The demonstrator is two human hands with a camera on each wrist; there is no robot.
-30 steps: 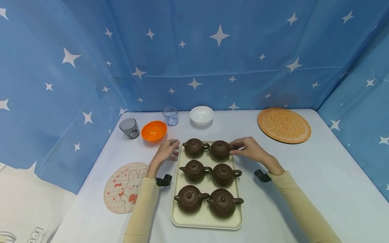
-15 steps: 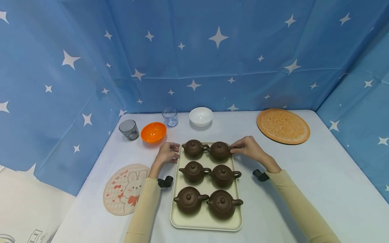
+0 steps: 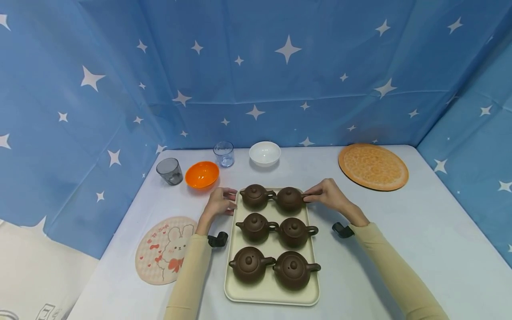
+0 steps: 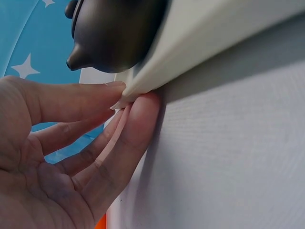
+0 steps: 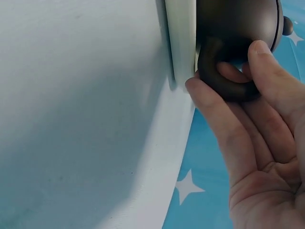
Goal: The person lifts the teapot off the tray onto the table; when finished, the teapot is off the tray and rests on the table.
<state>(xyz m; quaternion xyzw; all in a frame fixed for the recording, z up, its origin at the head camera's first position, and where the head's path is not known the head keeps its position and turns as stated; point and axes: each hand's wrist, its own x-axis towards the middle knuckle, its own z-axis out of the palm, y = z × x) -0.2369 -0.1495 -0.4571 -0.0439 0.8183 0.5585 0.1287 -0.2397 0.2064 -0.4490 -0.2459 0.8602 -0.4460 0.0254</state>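
Observation:
A cream tray (image 3: pixel 272 293) carries several dark brown teapots in two columns. At its far left corner, my left hand (image 3: pixel 218 203) pinches the rim; the left wrist view shows fingertips (image 4: pixel 143 102) on both sides of the tray edge (image 4: pixel 164 67). My right hand (image 3: pixel 330 196) holds the handle of the far right teapot (image 3: pixel 289 200), its thumb and fingers around the dark loop handle (image 5: pixel 228 88) in the right wrist view. The far left teapot (image 3: pixel 254 197) stands close beside that one. Every teapot sits on the tray with its lid on.
Behind the tray are an orange bowl (image 3: pixel 202 175), a grey glass (image 3: pixel 170 171), a blue glass (image 3: pixel 224 154) and a white bowl (image 3: pixel 265 154). A rabbit placemat (image 3: pixel 160 253) lies left, partly under the left forearm. A round orange mat (image 3: pixel 374 166) lies back right, before a starry blue curtain (image 3: pixel 256 66).
My left hand has moved slightly right and down onto the tray's rim. The fingers of my right hand have drawn together on the teapot handle. The teapots and tray have stayed in place.

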